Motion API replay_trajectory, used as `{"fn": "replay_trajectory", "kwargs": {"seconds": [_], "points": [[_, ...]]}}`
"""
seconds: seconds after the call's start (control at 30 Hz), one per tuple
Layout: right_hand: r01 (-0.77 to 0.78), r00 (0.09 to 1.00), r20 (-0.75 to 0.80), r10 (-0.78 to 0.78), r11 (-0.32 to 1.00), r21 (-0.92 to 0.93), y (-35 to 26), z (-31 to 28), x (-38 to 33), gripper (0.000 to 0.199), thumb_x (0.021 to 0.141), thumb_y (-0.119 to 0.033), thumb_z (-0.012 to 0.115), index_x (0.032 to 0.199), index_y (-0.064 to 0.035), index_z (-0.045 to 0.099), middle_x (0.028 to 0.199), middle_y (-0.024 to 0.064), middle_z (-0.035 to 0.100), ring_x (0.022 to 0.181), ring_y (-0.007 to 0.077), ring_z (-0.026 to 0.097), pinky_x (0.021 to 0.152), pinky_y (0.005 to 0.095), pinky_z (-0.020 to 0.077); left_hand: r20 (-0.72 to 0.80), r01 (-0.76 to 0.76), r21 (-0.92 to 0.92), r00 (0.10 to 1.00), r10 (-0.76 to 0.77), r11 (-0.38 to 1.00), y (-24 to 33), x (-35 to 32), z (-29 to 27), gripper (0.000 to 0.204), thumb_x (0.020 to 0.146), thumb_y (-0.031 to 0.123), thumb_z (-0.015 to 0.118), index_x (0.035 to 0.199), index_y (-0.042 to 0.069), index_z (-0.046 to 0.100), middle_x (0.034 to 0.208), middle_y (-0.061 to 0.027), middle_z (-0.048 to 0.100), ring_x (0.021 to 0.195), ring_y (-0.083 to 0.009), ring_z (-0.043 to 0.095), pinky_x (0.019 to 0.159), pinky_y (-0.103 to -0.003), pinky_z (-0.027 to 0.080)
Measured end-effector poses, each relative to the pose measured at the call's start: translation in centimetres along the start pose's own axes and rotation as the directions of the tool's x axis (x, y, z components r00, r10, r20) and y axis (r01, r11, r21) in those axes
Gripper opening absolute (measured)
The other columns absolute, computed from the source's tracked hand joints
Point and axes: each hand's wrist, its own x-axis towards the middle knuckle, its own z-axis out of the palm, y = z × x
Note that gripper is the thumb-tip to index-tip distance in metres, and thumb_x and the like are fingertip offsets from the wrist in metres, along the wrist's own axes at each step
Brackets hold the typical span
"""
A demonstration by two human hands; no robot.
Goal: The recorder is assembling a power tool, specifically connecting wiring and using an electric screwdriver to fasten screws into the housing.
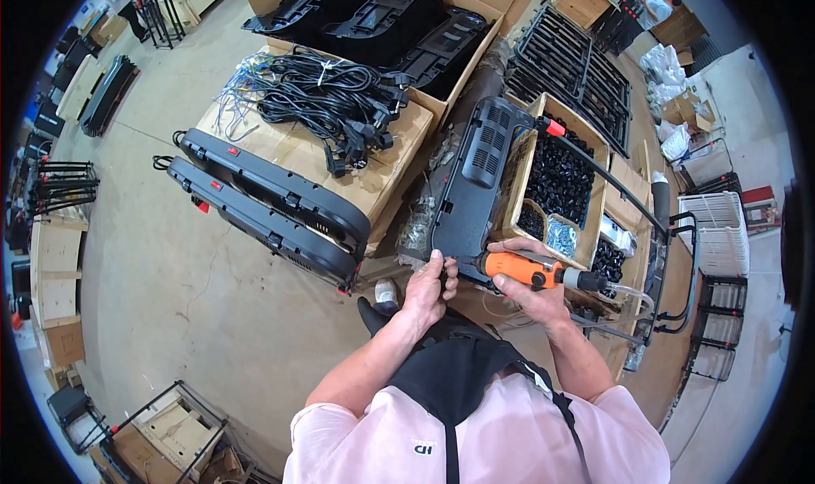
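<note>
Flanking orange driver (pixel 515 268): parts tray (pixel 514 178)

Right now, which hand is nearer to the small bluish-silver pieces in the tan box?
The right hand, holding the orange power tool, is just below those pieces in the picture; the left hand is farther, to their lower left.

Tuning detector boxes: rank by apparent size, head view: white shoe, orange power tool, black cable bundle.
Black cable bundle
Orange power tool
White shoe, visible part only

Apparent size only; camera distances differ.

Bright, even light with strong fisheye bending
</note>
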Motion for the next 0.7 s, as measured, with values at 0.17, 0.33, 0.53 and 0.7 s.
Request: {"fn": "replay_trajectory", "kwargs": {"seconds": [0.17,0.33,0.53,0.7], "points": [[0.002,1.0,0.0,-0.002,0.999,-0.038,0.3,-0.1,0.4,0.05,0.087,-0.006,0.081,0.131,-0.0019,0.059,0.128,0.0156,0.07,0.123,0.024,0.066,0.109,0.0404,0.0512,0.132,0.038,-0.123,0.991,-0.021,0.992,0.8,1.3,0.4,0.033,0.109,0.039,0.058,0.112,0.006,0.061,0.085,0.0002,0.056,0.065,-0.0098,0.048,0.051,-0.023,0.037],[0.021,0.999,-0.037,-0.022,1.0,-0.02,0.8,-0.2,0.7,0.05,0.087,-0.007,0.082,0.131,-0.0016,0.059,0.129,0.0148,0.07,0.123,0.0238,0.066,0.109,0.0402,0.0512,0.184,0.063,-0.063,0.982,-0.05,0.996,1.7,1.8,0.9,0.033,0.109,0.037,0.059,0.115,0.005,0.061,0.083,0.0003,0.054,0.064,-0.0096,0.048,0.051,-0.022,0.039],[-0.009,1.0,-0.013,0.008,0.997,-0.079,0.1,-0.4,1.5,0.051,0.087,-0.007,0.081,0.133,-0.0026,0.059,0.127,0.0128,0.07,0.12,0.0223,0.066,0.108,0.0383,0.0514,0.202,0.1,-0.033,0.975,-0.091,0.994,2.0,2.1,0.9,0.032,0.109,0.036,0.059,0.116,0.005,0.06,0.081,0.0015,0.053,0.063,-0.0085,0.047,0.05,-0.022,0.037],[-0.061,0.997,0.045,0.068,0.988,-0.14,-0.3,-0.4,2.2,0.053,0.086,-0.007,0.081,0.134,-0.0033,0.059,0.128,0.013,0.07,0.121,0.0217,0.065,0.107,0.0375,0.0513,0.203,0.163,-0.051,0.968,-0.149,0.985,2.3,2.2,1.0,0.033,0.109,0.038,0.059,0.118,0.006,0.058,0.08,0.0025,0.05,0.062,-0.0085,0.044,0.05,-0.022,0.036]]}}
